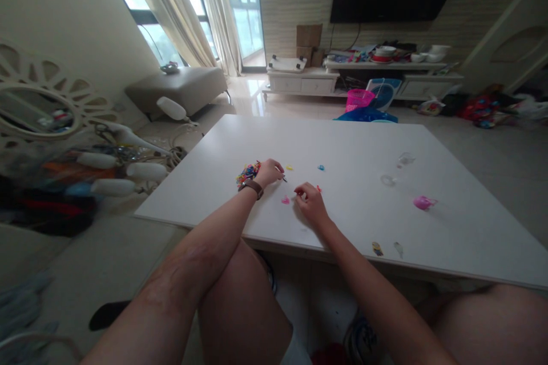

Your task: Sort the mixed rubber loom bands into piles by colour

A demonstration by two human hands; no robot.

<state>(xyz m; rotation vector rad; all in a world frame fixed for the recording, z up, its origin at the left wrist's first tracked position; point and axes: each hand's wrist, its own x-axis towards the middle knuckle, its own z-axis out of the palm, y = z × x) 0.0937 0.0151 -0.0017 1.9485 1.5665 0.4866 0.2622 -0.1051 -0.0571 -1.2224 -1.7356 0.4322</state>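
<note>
My left hand (271,172), with a dark watch (252,187) on its wrist, is over the table beside a heap of small multicoloured pieces (247,174). A small dark piece (285,179) shows at its fingertips, which are closed together. My right hand (309,199) is to the right, its fingers curled in a pinch; what they hold, if anything, is too small to name. A pink piece (285,199) lies between the hands. Nearby are a yellow piece (289,167), a blue piece (321,167) and a red piece (318,189).
On the right of the white table (363,142) are two clear items (406,158) (388,180), a pink object (423,202), a yellow-and-blue figure (377,248) and a pale flat piece (398,249). A lamp (171,108) stands near the table's left edge.
</note>
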